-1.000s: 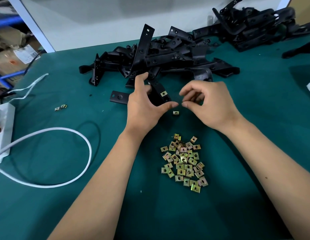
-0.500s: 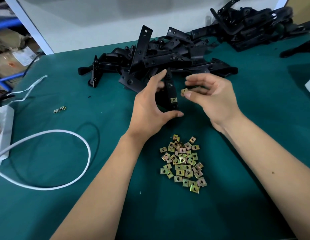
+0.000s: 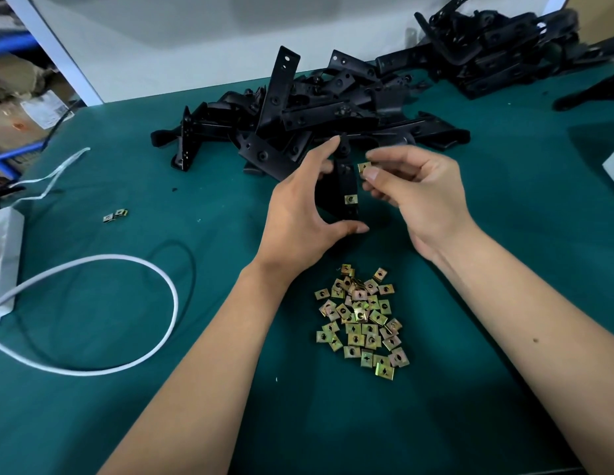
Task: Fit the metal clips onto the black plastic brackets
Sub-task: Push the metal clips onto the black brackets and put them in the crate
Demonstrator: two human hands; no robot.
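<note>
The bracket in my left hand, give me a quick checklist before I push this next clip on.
1. Bracket held: ok, left hand grips it upright between thumb and fingers.
2. Clip in hand: ok, pinched in right hand fingertips.
3. Fitted clip already low on the bracket: ok.
4. New clip touching bracket: not ok, it sits just beside it.
5. Clip's open side facing the bracket edge: cannot tell.
6. Spare clips: ok, pile lies near the wrists.
</note>
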